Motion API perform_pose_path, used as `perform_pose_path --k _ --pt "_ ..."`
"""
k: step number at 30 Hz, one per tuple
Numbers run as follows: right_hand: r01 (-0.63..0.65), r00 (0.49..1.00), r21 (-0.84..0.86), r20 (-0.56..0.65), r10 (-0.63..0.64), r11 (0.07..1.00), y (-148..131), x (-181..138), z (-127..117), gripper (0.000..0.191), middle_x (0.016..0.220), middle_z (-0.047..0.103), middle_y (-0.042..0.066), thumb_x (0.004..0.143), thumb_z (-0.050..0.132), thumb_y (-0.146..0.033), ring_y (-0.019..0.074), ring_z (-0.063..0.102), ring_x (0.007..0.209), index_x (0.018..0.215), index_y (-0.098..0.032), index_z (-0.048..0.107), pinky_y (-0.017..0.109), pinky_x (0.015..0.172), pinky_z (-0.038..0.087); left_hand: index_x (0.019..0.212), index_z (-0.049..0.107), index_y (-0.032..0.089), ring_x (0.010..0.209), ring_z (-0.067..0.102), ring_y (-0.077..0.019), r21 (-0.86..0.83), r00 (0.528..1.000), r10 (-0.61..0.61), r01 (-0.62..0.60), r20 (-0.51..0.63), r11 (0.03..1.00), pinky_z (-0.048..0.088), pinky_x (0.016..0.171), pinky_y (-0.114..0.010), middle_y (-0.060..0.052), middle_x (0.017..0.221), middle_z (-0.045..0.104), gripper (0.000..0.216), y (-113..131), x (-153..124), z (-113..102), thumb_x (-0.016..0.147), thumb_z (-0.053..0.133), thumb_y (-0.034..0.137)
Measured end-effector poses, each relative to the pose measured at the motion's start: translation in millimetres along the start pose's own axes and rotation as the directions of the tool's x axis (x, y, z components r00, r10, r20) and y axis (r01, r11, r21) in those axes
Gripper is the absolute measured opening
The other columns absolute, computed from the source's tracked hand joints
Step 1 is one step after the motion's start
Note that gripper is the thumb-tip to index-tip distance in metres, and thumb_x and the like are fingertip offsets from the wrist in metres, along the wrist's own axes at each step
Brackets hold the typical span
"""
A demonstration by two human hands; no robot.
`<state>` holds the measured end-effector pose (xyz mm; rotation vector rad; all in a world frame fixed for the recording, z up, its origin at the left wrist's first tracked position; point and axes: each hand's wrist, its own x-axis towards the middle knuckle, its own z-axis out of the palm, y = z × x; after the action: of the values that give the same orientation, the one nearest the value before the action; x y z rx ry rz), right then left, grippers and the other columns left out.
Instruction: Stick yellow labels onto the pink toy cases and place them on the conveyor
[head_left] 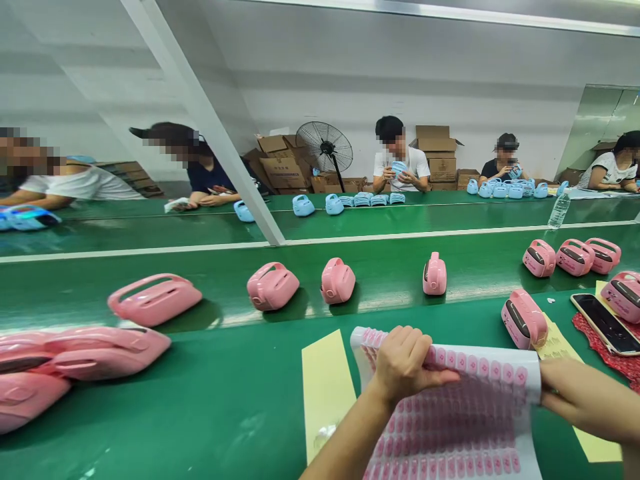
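A white sheet of small pink stickers (465, 413) lies on the green table in front of me, its far edge curled up. My left hand (406, 363) is closed on that curled edge, fingers pinching near the top rows. My right hand (575, 399) holds the sheet's right edge; its fingers are behind the paper. A pink handheld device (524, 320) stands just beyond the sheet, to the right.
Several pink devices (273, 285) stand along the green conveyor belt (215, 373) and pile up at the left. A yellow backing strip (325, 390) lies beside the sheet. A phone (605, 323) rests at the right. Other people work on blue devices (303, 205) across the line.
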<state>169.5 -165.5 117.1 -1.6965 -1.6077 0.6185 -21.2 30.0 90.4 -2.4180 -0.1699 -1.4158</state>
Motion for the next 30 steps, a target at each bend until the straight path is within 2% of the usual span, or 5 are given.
perform_pose_path --k 4,7,15,22,30 --pt "-0.072 0.982 -0.161 -0.182 0.042 0.984 -3 -26 -23 0.015 0.065 0.063 0.002 0.079 0.053 -0.031 0.0171 0.057 0.053 0.092 -0.031 0.061 0.027 0.048 0.045 0.045 0.041 0.021 0.038 0.037 -0.0115 0.070 1.000 0.022 -0.023 0.022 0.997 0.028 0.041 -0.027 0.003 0.039 0.039 0.055 -8 6 4 0.079 0.035 0.064" --pt "0.055 0.899 -0.238 -0.412 -0.152 0.970 -5 -8 -8 0.047 0.109 0.059 0.009 0.073 0.062 -0.033 0.0253 0.056 0.098 0.118 -0.027 0.049 0.038 0.084 0.046 0.045 0.041 0.020 0.037 0.038 -0.0108 0.071 0.998 0.027 -0.032 0.063 0.997 0.027 0.041 -0.026 0.004 0.039 0.039 0.054 -13 8 7 0.078 0.036 0.063" --pt "0.196 0.915 0.032 -0.366 -0.171 0.980 22 60 41 0.046 0.083 0.062 0.003 0.077 0.055 -0.028 0.0179 0.059 0.078 0.122 -0.024 0.043 0.035 0.078 0.048 0.051 0.048 0.020 0.039 0.046 -0.0127 -0.038 0.944 -0.023 0.037 0.330 0.999 0.028 0.041 -0.025 0.002 0.042 0.049 0.051 -21 10 5 0.078 0.040 0.062" --pt "0.083 0.936 0.225 -0.352 0.002 0.971 24 67 45 0.043 0.064 0.053 -0.003 0.075 0.056 -0.027 0.0133 0.053 0.057 0.117 -0.023 0.045 0.027 0.057 0.044 0.079 0.060 0.018 0.062 0.060 -0.0159 -0.330 0.903 -0.057 0.214 0.426 0.919 0.044 0.055 -0.026 -0.002 0.068 0.066 0.012 -13 18 8 0.082 0.054 0.028" --pt "0.021 0.956 0.324 -0.285 0.076 0.946 31 71 41 0.051 0.057 0.046 -0.006 0.073 0.058 -0.030 0.0110 0.044 0.048 0.119 -0.020 0.039 0.024 0.047 0.035 0.100 0.059 0.021 0.081 0.064 -0.0185 -0.398 0.841 -0.093 0.346 0.533 0.850 0.049 0.068 -0.028 -0.004 0.090 0.069 0.029 -24 7 6 0.072 0.065 0.022"
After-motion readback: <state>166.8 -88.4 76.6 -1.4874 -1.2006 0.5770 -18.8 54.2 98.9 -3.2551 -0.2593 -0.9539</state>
